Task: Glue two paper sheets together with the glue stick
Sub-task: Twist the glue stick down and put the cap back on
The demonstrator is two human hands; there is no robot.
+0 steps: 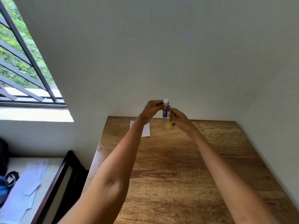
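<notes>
I hold a blue glue stick (165, 111) upright above the far end of the wooden table (186, 167), its white glue tip showing at the top. My left hand (152, 109) grips the upper part of the tube. My right hand (178, 119) pinches its lower end. The yellow cap (168, 127) lies on the table just below the stick. A white paper sheet (145, 129) lies flat at the far left of the table, partly hidden behind my left wrist. I cannot tell whether it is one sheet or two.
A white wall rises right behind the table's far edge and along its right side. A barred window (24, 62) is at the left. Below it, a dark-framed bed (53, 183) with cloth and a dark bag (6, 180) stands beside the table.
</notes>
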